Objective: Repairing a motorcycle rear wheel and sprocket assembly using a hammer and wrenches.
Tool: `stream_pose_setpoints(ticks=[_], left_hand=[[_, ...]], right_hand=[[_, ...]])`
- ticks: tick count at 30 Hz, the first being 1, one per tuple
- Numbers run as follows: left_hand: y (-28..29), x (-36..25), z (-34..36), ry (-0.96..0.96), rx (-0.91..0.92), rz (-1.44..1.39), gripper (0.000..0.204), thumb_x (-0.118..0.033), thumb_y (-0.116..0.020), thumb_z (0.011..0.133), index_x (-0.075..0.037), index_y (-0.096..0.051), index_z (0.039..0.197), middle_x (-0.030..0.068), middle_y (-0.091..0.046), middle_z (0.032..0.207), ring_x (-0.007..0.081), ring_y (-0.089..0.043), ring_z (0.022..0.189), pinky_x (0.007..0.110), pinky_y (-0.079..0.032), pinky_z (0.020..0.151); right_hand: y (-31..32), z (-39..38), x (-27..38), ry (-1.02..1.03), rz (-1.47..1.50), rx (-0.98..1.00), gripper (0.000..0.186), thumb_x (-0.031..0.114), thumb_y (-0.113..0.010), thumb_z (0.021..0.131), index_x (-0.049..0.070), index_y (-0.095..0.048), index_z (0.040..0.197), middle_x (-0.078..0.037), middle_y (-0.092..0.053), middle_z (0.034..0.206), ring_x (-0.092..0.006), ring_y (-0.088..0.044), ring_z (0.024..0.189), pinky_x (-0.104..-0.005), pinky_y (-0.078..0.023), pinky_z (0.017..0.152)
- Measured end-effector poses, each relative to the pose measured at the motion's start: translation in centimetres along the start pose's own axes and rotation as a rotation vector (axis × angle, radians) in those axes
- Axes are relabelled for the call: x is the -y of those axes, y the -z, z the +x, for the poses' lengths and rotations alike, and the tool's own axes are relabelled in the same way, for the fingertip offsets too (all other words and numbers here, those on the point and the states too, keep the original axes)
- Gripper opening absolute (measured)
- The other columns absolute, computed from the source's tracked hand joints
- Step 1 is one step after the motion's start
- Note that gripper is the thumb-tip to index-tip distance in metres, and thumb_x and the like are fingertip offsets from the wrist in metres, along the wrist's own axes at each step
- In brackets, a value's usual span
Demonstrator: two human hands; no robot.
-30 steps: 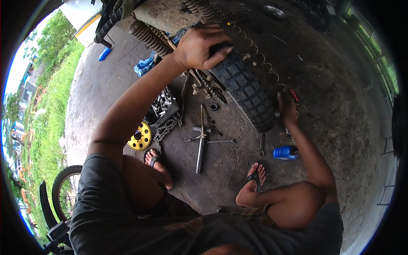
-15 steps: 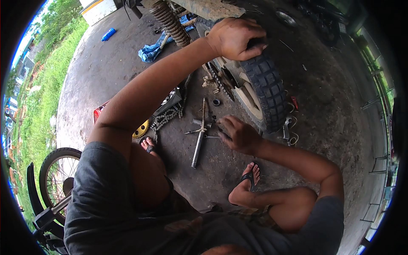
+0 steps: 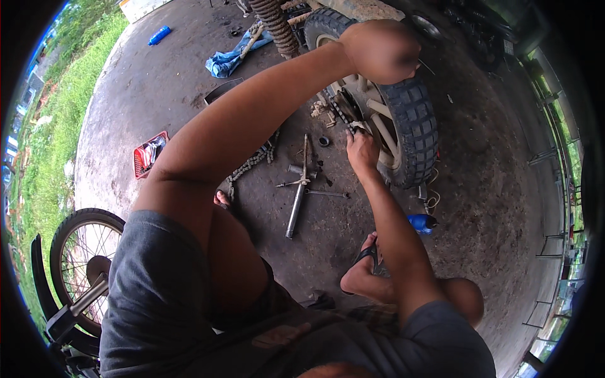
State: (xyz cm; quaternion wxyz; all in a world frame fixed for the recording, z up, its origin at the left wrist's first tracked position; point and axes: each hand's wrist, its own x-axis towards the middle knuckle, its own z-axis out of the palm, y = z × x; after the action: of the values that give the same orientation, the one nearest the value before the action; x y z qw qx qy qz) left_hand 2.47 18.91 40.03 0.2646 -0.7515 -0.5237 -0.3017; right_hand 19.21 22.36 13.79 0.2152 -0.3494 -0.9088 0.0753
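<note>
A wheel with a knobby black tyre and pale spokes stands upright at the upper middle. My left hand is at the top of the tyre, its fingers smeared and partly hidden. Low at the wheel's hub is my right hand, fingers closed by the sprocket and a short run of drive chain; what they hold is hidden. On the floor below lie a long metal bar tool with a crosspiece and a slim wrench. A small dark ring rests nearby.
A loose chain trails on the floor at left, near a red basket. A blue bottle lies right of my foot. Blue cloth and a rusty coil spring are farther off. Another wheel stands at left.
My right hand has moved from beside the wrench on the floor up to the wheel's hub. My left hand stays at the tyre's top. The blue bottle near my foot now shows.
</note>
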Motion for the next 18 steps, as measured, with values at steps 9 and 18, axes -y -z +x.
stream_pose_setpoints(ticks=[9,18], left_hand=[[-0.6,0.2,0.5,0.057,-0.003,-0.057,0.037,-0.047,-0.070,0.092,-0.016,-0.074,0.113,0.0094,-0.072,0.106,0.0348,-0.071,0.102,0.047,-0.061,0.084],[-0.5,0.3,0.6,0.066,0.044,-0.028,0.038,-0.048,-0.068,0.095,-0.016,-0.075,0.113,0.0085,-0.073,0.108,0.0339,-0.072,0.101,0.046,-0.062,0.083]], right_hand=[[2.0,0.2,0.3,0.046,-0.032,0.025,0.037,0.035,-0.069,0.101,0.002,-0.073,0.084,-0.022,-0.074,0.083,-0.0416,-0.074,0.080,-0.0497,-0.057,0.070],[5.8,1.7,1.3,0.121,0.007,0.114,0.035,0.030,-0.072,0.099,-0.002,-0.072,0.088,-0.027,-0.073,0.090,-0.0444,-0.072,0.085,-0.0518,-0.055,0.072]])
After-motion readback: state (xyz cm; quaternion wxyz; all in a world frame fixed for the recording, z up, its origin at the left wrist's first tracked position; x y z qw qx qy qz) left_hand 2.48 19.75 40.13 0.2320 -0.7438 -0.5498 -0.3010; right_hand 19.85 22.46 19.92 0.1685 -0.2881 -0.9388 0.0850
